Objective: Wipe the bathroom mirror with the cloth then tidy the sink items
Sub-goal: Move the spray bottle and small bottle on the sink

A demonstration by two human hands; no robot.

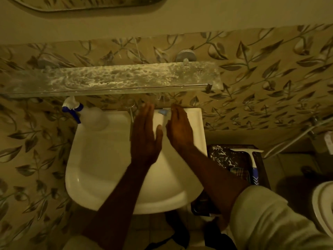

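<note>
Both my hands hover flat over the white sink point(100, 159), fingers pointing to the wall. My left hand point(146, 134) and my right hand point(177, 129) are open, palms down, with a narrow gap between them. A small blue and white item point(162, 112) lies on the sink's back rim between the fingertips; what it is I cannot tell. A white spray bottle point(90, 115) with a blue trigger stands on the sink's back left corner. The lower edge of the mirror point(27, 4) shows at the top left. No cloth shows.
A stained glass shelf point(115, 78) juts from the leaf-patterned wall above the sink. A squeegee point(252, 159) with a blue and white handle lies on a dark stand point(216, 152) right of the sink. A white toilet rim point(322, 204) is at the far right.
</note>
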